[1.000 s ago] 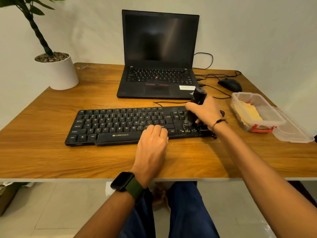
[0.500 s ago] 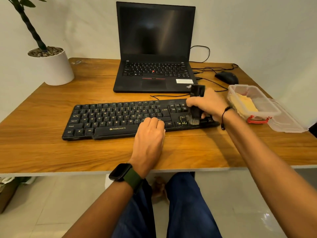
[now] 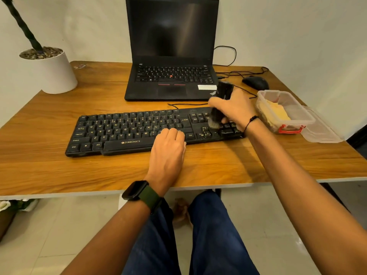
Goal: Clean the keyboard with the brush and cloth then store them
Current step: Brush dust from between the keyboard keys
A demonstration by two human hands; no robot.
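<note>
Since a moment ago the brush (image 3: 218,108) has slid up toward the keys above the arrows on the keyboard (image 3: 139,132). My right hand (image 3: 234,110) has its grip wrapped tight around the brush's black handle, bristles down on the keys. My left hand (image 3: 168,149) rests flat on the keyboard's front edge, grip relaxed, holding nothing. The yellow cloth (image 3: 278,114) lies in the clear box (image 3: 294,124) on the table (image 3: 59,171), just right of the keyboard.

We count one keyboard (image 3: 139,132), one brush (image 3: 219,108), one laptop (image 3: 170,56), one mouse (image 3: 255,82), one plant pot (image 3: 53,73), two hands, and perhaps one cloth (image 3: 277,114) in one tub (image 3: 297,116).
</note>
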